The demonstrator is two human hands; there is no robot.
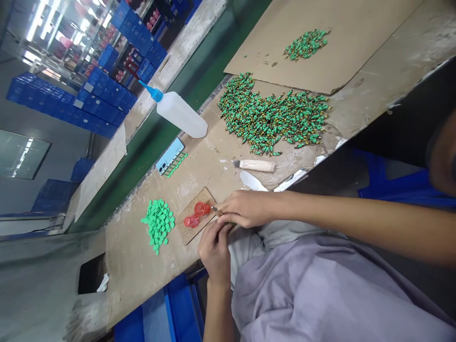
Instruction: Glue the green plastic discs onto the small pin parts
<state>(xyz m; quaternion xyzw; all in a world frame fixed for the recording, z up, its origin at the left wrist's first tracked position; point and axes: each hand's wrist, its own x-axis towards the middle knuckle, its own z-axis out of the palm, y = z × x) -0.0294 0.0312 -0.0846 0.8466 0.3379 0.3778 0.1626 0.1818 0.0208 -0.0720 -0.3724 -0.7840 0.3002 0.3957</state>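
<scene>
My right hand is closed on a thin metal tool whose tip pokes out beside a red cap. A second red cap lies next to it, both on a small brown board. My left hand sits just below the right one at the table's edge. Its fingers are pinched together on something small that I cannot make out. A heap of flat green discs lies left of the board.
A large pile of small green-and-yellow pieces covers the table further along, with a smaller pile on a cardboard sheet. A white squeeze bottle, a blue phone and a wooden-handled tool lie nearby. Blue crates stand beyond.
</scene>
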